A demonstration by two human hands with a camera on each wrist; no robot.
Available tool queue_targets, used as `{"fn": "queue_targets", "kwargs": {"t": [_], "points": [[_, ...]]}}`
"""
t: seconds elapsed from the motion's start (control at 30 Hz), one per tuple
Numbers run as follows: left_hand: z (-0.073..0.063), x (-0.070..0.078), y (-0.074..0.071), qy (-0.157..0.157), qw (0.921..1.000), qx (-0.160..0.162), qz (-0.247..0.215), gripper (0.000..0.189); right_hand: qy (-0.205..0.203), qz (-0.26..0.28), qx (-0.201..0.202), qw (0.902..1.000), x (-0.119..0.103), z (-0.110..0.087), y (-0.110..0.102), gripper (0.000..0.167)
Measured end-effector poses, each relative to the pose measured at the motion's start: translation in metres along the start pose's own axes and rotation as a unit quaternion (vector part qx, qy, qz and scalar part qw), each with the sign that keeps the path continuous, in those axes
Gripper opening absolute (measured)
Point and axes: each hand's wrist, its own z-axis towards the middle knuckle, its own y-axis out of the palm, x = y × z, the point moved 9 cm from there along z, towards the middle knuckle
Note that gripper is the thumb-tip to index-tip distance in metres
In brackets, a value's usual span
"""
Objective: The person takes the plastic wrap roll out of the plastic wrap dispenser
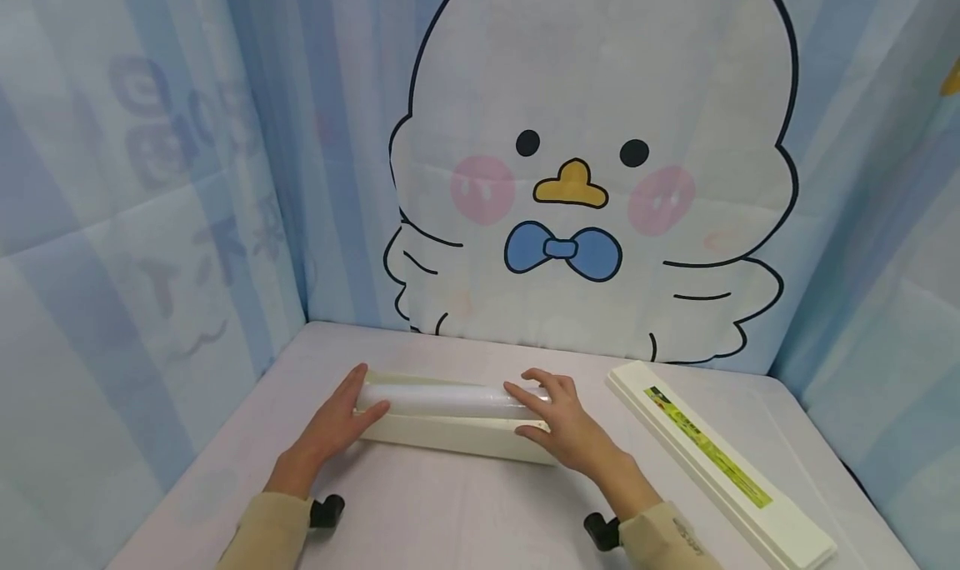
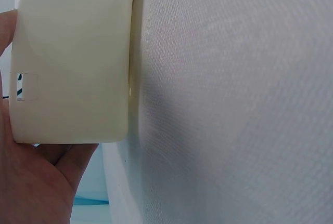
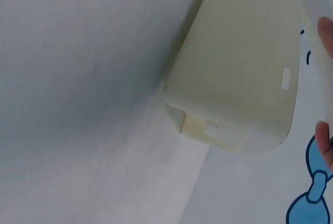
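Observation:
A clear-white roll of plastic wrap lies lengthwise along the open top of a long cream box. My left hand grips the box's left end, its thumb reaching over the front edge across the end of the roll. Its other fingers go behind the box, partly hidden in the left wrist view. At the other end my right hand holds the roll from above, index fingertip on its top and thumb low at the front. The right wrist view shows the box's end with a small slot and only fingertips.
A long cream lid with a yellow-green label lies slantwise on the right of the white-covered table. Striped blue curtains enclose the table, with a cartoon bird on the back one. Black wrist mounts stick out beside both sleeves.

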Motion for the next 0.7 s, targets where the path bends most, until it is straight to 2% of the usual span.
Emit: {"fn": "queue_targets", "kwargs": {"t": [0.17, 0.33, 0.53, 0.7], "points": [[-0.001, -0.002, 0.001, -0.005, 1.0, -0.003, -0.001, 0.097, -0.058, -0.07, 0.001, 0.9958, -0.008, 0.004, -0.001, 0.06], [-0.001, -0.003, 0.001, -0.003, 1.0, -0.002, -0.002, 0.097, -0.102, -0.153, -0.026, 0.9826, -0.012, 0.007, 0.003, 0.061], [-0.001, -0.004, 0.0, 0.007, 1.0, 0.0, 0.003, 0.096, -0.144, -0.177, -0.051, 0.9724, -0.018, 0.011, 0.003, 0.064], [0.0, -0.002, -0.002, 0.016, 0.9999, 0.005, -0.005, 0.096, -0.157, -0.183, -0.064, 0.9685, -0.02, 0.014, 0.001, 0.063]]}}
